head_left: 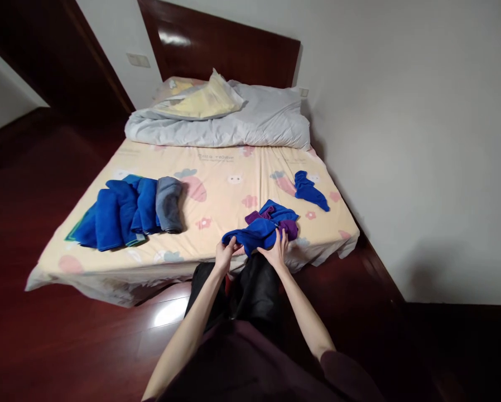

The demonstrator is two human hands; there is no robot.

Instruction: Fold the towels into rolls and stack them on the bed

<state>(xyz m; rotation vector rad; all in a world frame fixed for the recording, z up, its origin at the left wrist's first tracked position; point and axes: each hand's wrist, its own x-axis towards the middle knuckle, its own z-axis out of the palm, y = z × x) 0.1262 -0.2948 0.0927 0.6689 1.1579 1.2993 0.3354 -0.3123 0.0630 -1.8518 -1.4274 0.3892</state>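
A crumpled blue cloth (256, 233) lies at the near edge of the bed, over and beside a purple cloth (289, 228) and more blue fabric. My left hand (225, 252) pinches the blue cloth's left end between thumb and fingers. At its right part is my right hand (277, 250), fingers closed on the fabric near the purple cloth. Rolled or folded blue cloths (123, 209) sit together on the left of the bed, with a grey one (169, 204) at their right end. Another small blue cloth (311, 191) lies apart on the right.
The bed (217, 201) has a patterned cream sheet. A rolled white quilt (217, 129) and a yellow pillow (211, 100) lie near the dark wooden headboard (229, 42). A wall (418, 139) runs along the right side. My legs are against the bed's near edge.
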